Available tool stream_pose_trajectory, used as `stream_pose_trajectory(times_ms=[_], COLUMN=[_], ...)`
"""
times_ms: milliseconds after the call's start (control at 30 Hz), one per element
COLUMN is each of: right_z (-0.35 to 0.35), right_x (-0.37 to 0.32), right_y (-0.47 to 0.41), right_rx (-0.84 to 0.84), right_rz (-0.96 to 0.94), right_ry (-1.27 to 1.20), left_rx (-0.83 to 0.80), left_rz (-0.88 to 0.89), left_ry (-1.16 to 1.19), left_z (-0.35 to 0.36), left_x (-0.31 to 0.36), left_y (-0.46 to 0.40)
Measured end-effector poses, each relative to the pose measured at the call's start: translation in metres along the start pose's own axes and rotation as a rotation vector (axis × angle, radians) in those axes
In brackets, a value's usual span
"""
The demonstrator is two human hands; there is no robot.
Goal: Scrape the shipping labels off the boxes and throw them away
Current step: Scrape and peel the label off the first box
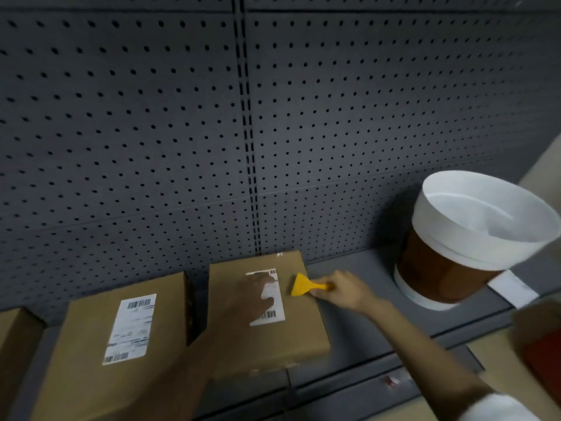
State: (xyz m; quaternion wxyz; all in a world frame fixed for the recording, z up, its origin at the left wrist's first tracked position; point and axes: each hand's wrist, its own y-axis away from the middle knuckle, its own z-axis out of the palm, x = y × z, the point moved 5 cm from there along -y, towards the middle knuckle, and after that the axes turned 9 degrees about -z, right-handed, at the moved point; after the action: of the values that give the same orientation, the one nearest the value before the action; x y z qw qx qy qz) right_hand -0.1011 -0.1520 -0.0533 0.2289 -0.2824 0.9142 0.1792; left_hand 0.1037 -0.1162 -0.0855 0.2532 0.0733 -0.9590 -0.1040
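Shipping label (268,299) lay on the top face of the middle cardboard box (267,317), which sat flat on a grey metal shelf (364,335) backed by dark grey pegboard (151,117). Lighting was dim. Label was white with barcodes at its far and near ends, print blurred; its long axis ran away from the viewer toward the pegboard, tilted slightly right.

Left hand (258,296) pressed flat on the label, fingers spread, covering its middle. Right hand (343,291), just right of the box, was closed around the handle of a yellow scraper (303,285), blade pointing left at the label's right edge, close to it; contact could not be told.

Left of that box stood a second box (121,344) with its own label (130,328), intact. Well right of the box, a brown bin with white liner (473,238) stood on the shelf.
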Motion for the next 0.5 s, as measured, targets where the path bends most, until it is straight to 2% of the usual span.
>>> stream_pose_trajectory(times_ms=[133,233,333,500], right_z=[0.024,0.032,0.039,0.058], right_x=[-0.003,-0.011,-0.027,-0.066], right_y=[0.025,0.034,0.031,0.011], right_rx=[-0.148,-0.199,-0.191,-0.124], right_rz=[0.063,0.104,0.113,0.128], right_ry=[0.066,0.177,0.271,0.297], left_rx=[-0.086,-0.116,-0.125,-0.128], left_rz=[0.083,0.114,0.13,0.144], left_ry=[-0.09,-0.151,-0.197,-0.184], left_z=[0.017,0.024,0.028,0.023], left_x=[-0.002,-0.009,-0.016,-0.021], left_y=[0.003,-0.001,-0.005,-0.009])
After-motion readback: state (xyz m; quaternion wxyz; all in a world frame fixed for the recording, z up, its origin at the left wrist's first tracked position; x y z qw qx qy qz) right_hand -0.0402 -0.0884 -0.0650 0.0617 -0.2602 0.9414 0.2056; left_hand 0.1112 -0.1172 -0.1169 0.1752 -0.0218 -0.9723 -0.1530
